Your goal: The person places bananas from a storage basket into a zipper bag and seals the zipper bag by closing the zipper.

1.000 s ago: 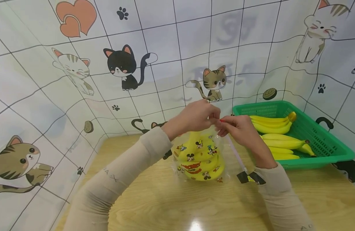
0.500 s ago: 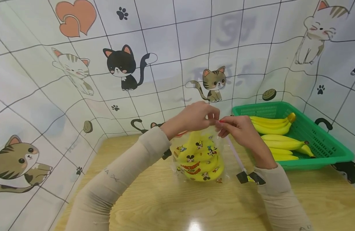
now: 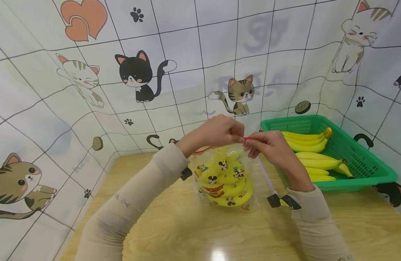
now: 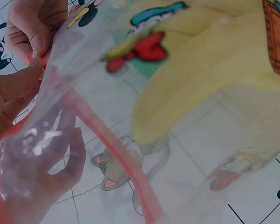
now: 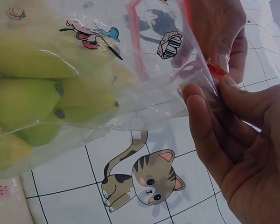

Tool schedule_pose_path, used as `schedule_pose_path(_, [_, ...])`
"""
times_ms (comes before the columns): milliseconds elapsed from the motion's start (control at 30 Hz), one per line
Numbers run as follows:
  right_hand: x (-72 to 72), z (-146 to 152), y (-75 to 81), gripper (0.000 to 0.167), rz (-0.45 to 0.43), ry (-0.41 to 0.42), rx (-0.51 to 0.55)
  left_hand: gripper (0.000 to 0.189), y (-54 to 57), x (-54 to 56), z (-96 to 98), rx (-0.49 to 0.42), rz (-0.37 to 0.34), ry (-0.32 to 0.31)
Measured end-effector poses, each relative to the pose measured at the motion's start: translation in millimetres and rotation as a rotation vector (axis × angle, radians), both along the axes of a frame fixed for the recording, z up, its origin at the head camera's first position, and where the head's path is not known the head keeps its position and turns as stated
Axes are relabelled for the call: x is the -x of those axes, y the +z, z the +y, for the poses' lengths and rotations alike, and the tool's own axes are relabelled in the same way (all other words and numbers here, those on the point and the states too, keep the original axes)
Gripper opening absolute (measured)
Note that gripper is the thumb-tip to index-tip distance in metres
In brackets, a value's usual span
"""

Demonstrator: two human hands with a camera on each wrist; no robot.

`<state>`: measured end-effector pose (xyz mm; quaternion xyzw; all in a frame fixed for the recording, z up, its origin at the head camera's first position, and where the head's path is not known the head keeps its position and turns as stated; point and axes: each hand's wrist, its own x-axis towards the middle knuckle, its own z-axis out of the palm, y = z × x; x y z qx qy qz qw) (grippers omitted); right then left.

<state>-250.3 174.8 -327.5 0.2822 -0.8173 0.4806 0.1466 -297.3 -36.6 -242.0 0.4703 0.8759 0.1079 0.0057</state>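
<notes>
A clear zip bag (image 3: 231, 181) printed with cartoon figures holds yellow bananas (image 5: 28, 88) and stands on the table. Along its top runs a red zip strip (image 4: 116, 149), partly hidden behind my left hand in the head view. My left hand (image 3: 220, 130) pinches this strip near the bag's right top corner. Right beside it, my right hand (image 3: 269, 145) pinches the corner end of the strip between thumb and fingers. A short red piece shows between the two sets of fingertips. Some left fingers show through the film in the left wrist view.
At the right stands a green basket (image 3: 376, 170) with several bunches of bananas (image 3: 318, 159) in it. Cat-patterned sheeting (image 3: 174, 36) rises behind and beside the wooden table (image 3: 174, 224). A pale strap with a black end (image 3: 273, 200) is by my right wrist.
My left hand has shifted slightly left along the bag's top edge, and more of the red strip shows. My right hand stays at the corner.
</notes>
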Motion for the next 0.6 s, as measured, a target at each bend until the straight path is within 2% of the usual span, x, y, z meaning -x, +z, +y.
schedule_pose_path(600, [0.1, 1.4, -0.1, 0.016, 0.000, -0.011, -0.021, 0.019, -0.7, 0.4, -7.7, 0.014, -0.014, 0.014])
